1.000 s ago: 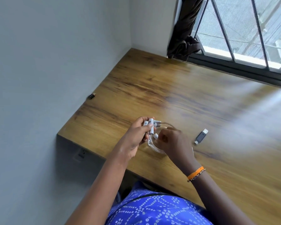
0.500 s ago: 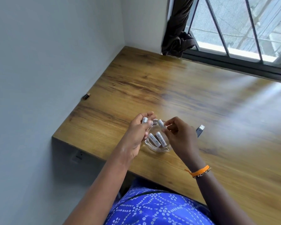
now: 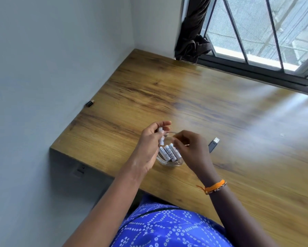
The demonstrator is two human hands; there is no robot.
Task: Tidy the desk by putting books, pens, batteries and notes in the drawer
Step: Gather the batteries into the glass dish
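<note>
A small clear glass dish (image 3: 174, 164) stands near the front edge of the wooden desk (image 3: 220, 107). Three white batteries (image 3: 169, 153) lie side by side in it. My left hand (image 3: 149, 148) hovers at the dish's left rim, shut on one or two more white batteries (image 3: 160, 130) that poke up between its fingers. My right hand (image 3: 194, 150) is over the right side of the dish, its fingers loosely curled and apart, with nothing visible in them. No drawer is in view.
A dark USB stick (image 3: 213, 144) lies on the desk just right of my right hand. A small black adapter (image 3: 90, 103) sits off the desk's left edge by the grey wall. A knotted dark curtain (image 3: 192, 41) hangs by the barred window (image 3: 256, 32) at the back.
My right hand has dropped the battery it held into the dish, which now holds three. My left hand still grips its batteries. The view has shifted a little.
</note>
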